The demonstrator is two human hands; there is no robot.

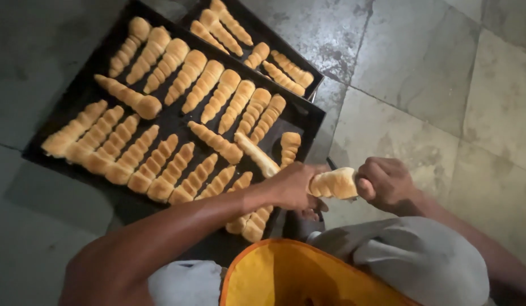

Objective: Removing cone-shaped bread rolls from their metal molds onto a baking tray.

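Note:
My left hand [291, 186] grips one end of a golden baked pastry cone [334, 183], and my right hand [387, 184] is closed around its other, wide end. The cone is held level between both hands, just off the right corner of a black baking tray [81, 93]. That tray carries several rows of ridged pastry cones [186, 76], a few lying crosswise on top.
A second black tray [311, 85] with several cones lies behind the first. Both rest on a grey stone-tiled floor [421, 68]. Below my hands are my grey-clad knees [421, 255] and a yellow cloth with an orange edge [291, 277].

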